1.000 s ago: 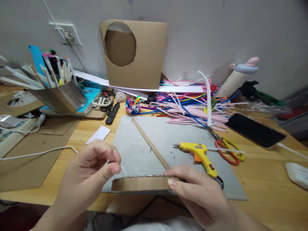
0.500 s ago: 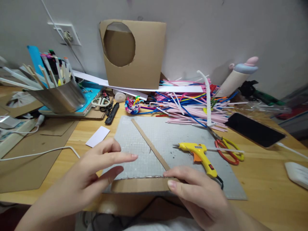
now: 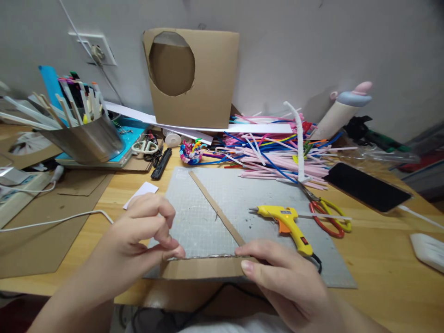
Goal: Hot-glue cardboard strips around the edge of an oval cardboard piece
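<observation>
Far left of the desk point(image 3: 391, 277): white power strip point(image 3: 26, 199) beside flat brown cardboard. Next, a tilted metal cup point(image 3: 93, 144), full of sticks and pens, on a blue-covered book point(image 3: 137, 132); white-handled scissors point(image 3: 143, 149) lie just right of it.

Left hand point(image 3: 144, 236): fingers curled, thumb and fingertips brought together at the upper edge of the cardboard strip point(image 3: 204, 268), near its left end. Cannot tell whether anything is pinched there. A white card point(image 3: 145, 188) lies partly behind this hand.

Centre: the strip is held level over the near edge of the grey cutting mat point(image 3: 183, 199); a glossy line shows along its top edge. A narrower strip point(image 3: 211, 201) lies diagonally on the mat. A panel with a round hole point(image 3: 217, 78) stands against the wall, pipe cleaners point(image 3: 270, 159) heaped to its right.

Right hand point(image 3: 287, 273): grips the held strip's right end between thumb and fingers.

Right: yellow glue gun point(image 3: 289, 222) on the mat, red-and-yellow scissors point(image 3: 315, 208) beyond, then a dark-screened phone point(image 3: 369, 187).
</observation>
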